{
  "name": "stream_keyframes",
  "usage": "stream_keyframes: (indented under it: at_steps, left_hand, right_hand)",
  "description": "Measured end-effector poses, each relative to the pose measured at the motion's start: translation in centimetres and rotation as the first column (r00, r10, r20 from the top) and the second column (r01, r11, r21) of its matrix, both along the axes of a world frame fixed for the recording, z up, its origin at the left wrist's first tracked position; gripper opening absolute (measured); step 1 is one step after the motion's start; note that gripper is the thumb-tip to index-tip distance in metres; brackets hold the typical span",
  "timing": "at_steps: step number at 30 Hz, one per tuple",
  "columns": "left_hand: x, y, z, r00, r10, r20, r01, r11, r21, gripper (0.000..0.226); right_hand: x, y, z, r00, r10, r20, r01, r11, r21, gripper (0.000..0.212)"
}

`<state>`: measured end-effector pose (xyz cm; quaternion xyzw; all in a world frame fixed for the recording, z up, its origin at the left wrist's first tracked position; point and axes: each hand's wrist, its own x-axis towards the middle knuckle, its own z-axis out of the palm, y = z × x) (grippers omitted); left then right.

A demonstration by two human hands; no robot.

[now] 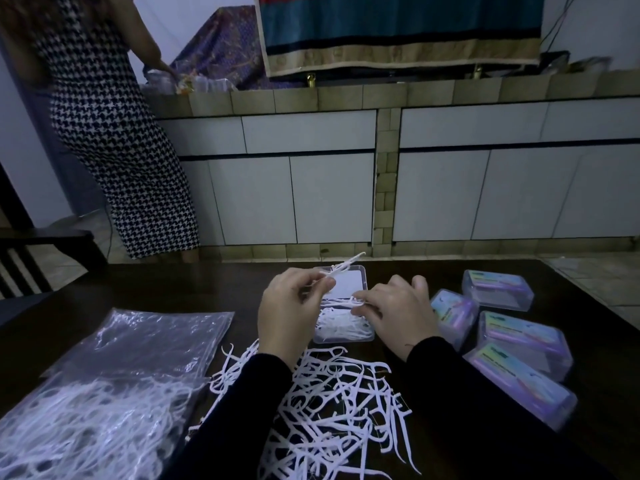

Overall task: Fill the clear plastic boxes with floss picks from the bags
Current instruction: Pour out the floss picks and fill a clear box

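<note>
Holding floss picks (341, 268) in left hand (289, 310); box labels (512, 332) unreadable.

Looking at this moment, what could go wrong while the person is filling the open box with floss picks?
1. The left hand pinches a few floss picks loosely above the open box; one may slip out and fall onto the table.
2. The right hand presses picks inside the box, which could slide, since nothing else steadies it.
3. The loose pile looks tangled, so pulling some picks may drag others off.
</note>
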<state>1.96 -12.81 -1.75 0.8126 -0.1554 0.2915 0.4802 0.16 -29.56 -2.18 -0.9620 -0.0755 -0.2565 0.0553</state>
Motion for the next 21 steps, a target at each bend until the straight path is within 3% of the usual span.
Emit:
stream_keyframes:
  at_steps: [7, 11, 21]
  left_hand:
    - [0.8, 1.6, -0.2, 0.998, 0.014, 0.055, -0.02, 0.993, 0.117, 0.011]
    - [0.3, 2.2, 0.5, 0.996, -0.076, 0.041, 0.07, 0.989, 0.132, 0.005]
    - [-0.8, 2.9, 1.2, 0.943, -0.265, -0.203, 0.297, 0.943, 0.15, 0.004]
  right_hand:
    - [0.4, 0.4, -0.5, 0.997, 0.037, -0.065, -0.035, 0.999, 0.032, 0.036]
    - [0.4, 0.1, -0.9, 0.997, -0.007, -0.073, 0.013, 0.996, 0.086, 0.033]
    - [0.3, -0.1, -1.2, 0.987, 0.03, -0.159, -0.001, 0.985, 0.174, 0.042]
